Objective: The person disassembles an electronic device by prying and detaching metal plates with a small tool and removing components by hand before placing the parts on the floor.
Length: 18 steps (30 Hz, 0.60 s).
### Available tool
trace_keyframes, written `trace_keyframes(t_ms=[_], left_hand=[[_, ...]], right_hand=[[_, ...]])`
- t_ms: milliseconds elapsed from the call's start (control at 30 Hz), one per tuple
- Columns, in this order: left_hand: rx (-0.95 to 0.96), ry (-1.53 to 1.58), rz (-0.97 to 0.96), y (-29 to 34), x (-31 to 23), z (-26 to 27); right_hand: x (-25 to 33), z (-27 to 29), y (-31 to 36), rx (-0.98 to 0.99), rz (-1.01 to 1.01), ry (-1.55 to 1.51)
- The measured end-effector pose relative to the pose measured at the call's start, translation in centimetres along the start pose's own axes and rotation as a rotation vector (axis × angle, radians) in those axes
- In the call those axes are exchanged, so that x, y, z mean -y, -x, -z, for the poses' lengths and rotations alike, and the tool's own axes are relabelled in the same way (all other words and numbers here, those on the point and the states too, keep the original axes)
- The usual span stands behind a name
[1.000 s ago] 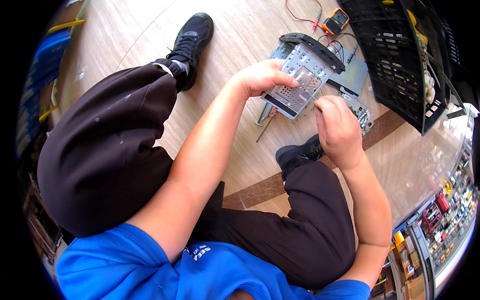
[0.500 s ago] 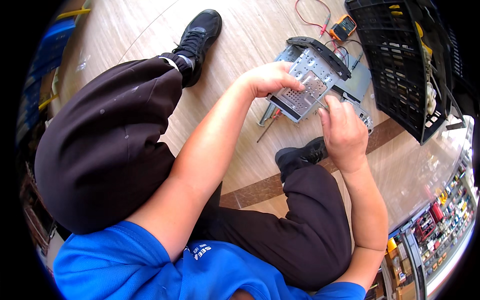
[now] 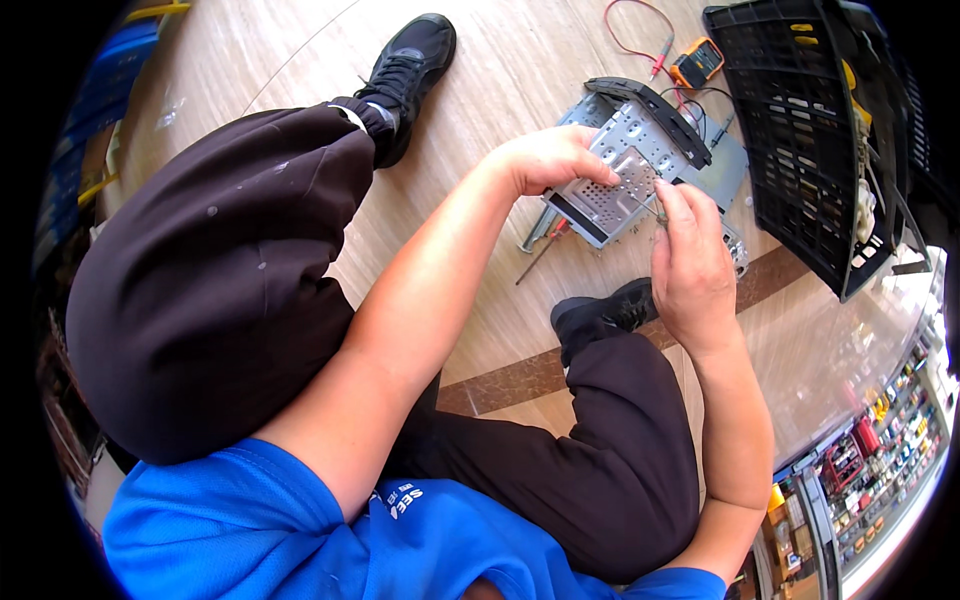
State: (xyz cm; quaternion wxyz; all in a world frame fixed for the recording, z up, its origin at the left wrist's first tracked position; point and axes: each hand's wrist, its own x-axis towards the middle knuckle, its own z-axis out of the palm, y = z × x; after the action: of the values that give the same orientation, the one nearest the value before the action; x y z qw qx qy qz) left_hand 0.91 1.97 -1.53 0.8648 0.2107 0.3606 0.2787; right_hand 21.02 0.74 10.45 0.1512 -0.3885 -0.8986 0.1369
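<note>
A grey perforated metal device casing [image 3: 625, 190] with a black curved front panel [image 3: 655, 112] stands tilted on the floor. My left hand [image 3: 560, 162] is closed on its left edge, thumb lying over the perforated plate. My right hand [image 3: 695, 265] pinches a thin screwdriver [image 3: 646, 206] at the casing's right side. Most of its handle is hidden in the fingers, and I cannot tell whether the tip sits on a screw. Beneath the casing's lower left side lies another screwdriver [image 3: 538, 254] with a red part by the casing.
An orange multimeter [image 3: 697, 63] with red and black leads lies beyond the casing. At the right stands a large black plastic crate [image 3: 790, 150]. My black shoes [image 3: 412, 75] rest on the tiled floor [image 3: 500, 60]. Shelves of small goods [image 3: 880, 460] are at the lower right.
My right hand has shifted slightly right and down, its fingers bunched differently around the screwdriver. My left hand keeps its hold on the casing. The whole view has moved a little.
</note>
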Motion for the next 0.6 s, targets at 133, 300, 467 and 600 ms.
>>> trace_keyframes(t_ms=[133, 300, 467, 600], left_hand=[[0.005, 0.004, 0.004, 0.05, -0.03, -0.04], [0.007, 0.006, -0.008, -0.01, 0.03, -0.05], [0.002, -0.009, -0.013, 0.02, -0.05, -0.1], [-0.004, 0.004, -0.016, 0.14, -0.09, -0.21]], right_hand=[[0.46, 0.99, 0.49, 0.132, -0.035, 0.096], [0.48, 0.85, -0.43, 0.038, -0.001, 0.036], [0.22, 0.66, 0.24, 0.087, -0.023, 0.025], [-0.42, 0.24, 0.25, -0.011, -0.079, -0.029]])
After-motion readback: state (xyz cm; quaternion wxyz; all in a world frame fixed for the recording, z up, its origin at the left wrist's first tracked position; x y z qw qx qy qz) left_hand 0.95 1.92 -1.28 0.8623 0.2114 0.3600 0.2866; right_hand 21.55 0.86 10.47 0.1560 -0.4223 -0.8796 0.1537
